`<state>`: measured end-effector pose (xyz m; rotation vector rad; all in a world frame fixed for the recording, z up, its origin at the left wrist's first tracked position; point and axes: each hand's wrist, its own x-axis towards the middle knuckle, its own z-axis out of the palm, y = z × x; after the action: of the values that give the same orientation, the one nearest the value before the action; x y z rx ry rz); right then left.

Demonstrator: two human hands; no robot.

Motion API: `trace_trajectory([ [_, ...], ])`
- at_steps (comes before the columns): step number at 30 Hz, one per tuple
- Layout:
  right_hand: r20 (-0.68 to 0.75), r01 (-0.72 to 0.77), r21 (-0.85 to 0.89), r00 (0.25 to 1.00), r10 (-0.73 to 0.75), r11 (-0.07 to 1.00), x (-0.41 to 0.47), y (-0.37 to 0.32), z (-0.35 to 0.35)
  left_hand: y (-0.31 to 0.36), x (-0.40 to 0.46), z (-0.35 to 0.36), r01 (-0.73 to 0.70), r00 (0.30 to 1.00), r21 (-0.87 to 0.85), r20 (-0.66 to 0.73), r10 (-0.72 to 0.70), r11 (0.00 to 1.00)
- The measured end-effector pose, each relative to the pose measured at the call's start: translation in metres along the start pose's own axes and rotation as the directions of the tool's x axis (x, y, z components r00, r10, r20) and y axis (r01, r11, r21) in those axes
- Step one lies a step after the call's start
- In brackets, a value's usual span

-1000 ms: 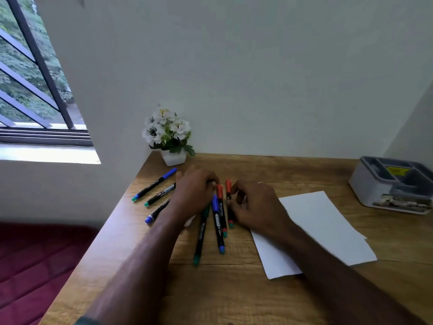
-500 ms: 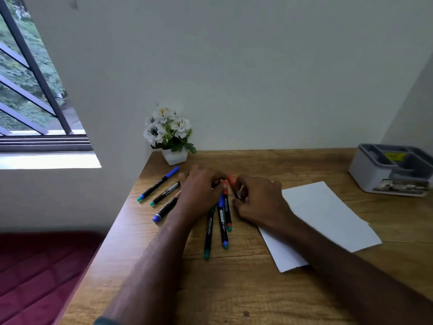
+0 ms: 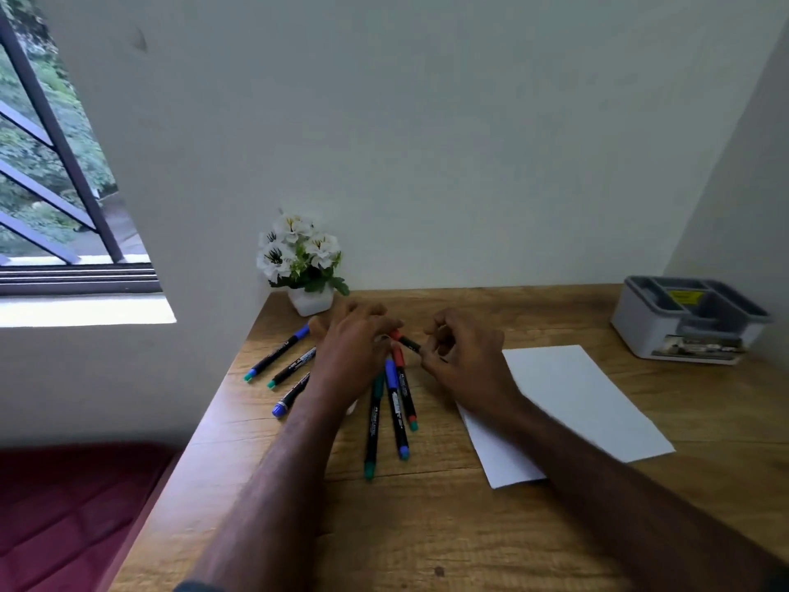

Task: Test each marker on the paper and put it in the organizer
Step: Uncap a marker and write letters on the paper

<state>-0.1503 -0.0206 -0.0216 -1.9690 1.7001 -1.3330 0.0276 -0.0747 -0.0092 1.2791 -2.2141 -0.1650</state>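
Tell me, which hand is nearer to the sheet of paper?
Right. The right hand is just left of the paper, its forearm crossing it; the left hand lies farther left, over the markers.

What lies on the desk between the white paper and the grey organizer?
Only bare wood of the desk lies between the paper and organizer, in the head view.

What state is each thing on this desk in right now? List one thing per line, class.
Red-capped marker: lifted, held between both hands, cap on.
Left hand: grips the marker's cap end.
Right hand: pinches the marker's barrel.
Other markers: lying capped on the desk.
Paper: flat, blank.
Organizer: upright; no markers visible inside.
Flower pot: upright.
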Motion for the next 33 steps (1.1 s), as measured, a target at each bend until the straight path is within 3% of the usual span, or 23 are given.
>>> trace_trajectory([
  [5,-0.044,0.027,0.076,0.999,-0.023,0.997,0.005,0.007,-0.002,-0.01,0.002,-0.013,-0.029,0.999,0.049,-0.019,0.03,0.998],
  [11,-0.058,-0.104,0.293,0.99,0.126,0.95,0.012,0.019,-0.009,-0.025,-0.003,-0.027,0.049,0.997,-0.077,-0.054,-0.053,0.996],
  [15,0.041,-0.138,0.563,0.989,0.139,0.815,0.014,0.006,-0.012,-0.001,0.001,-0.014,-0.095,0.995,-0.132,0.014,0.097,0.987],
  [18,0.106,-0.194,0.746,0.979,0.174,0.637,0.012,0.0,-0.017,0.018,0.003,-0.008,-0.145,0.986,-0.244,0.04,0.159,0.959],
  [21,0.114,-0.202,0.745,0.978,0.177,0.635,0.013,-0.001,-0.019,0.036,-0.003,-0.007,-0.133,0.982,-0.428,0.065,0.177,0.894],
  [25,0.074,-0.17,0.705,0.983,0.167,0.688,0.013,0.001,-0.026,0.045,-0.004,-0.005,-0.063,0.971,-0.528,0.163,0.174,0.847],
  [33,0.135,-0.124,0.745,0.99,0.035,0.656,0.013,-0.007,-0.036,0.048,-0.009,-0.024,0.021,0.935,-0.713,0.261,0.238,0.701],
])
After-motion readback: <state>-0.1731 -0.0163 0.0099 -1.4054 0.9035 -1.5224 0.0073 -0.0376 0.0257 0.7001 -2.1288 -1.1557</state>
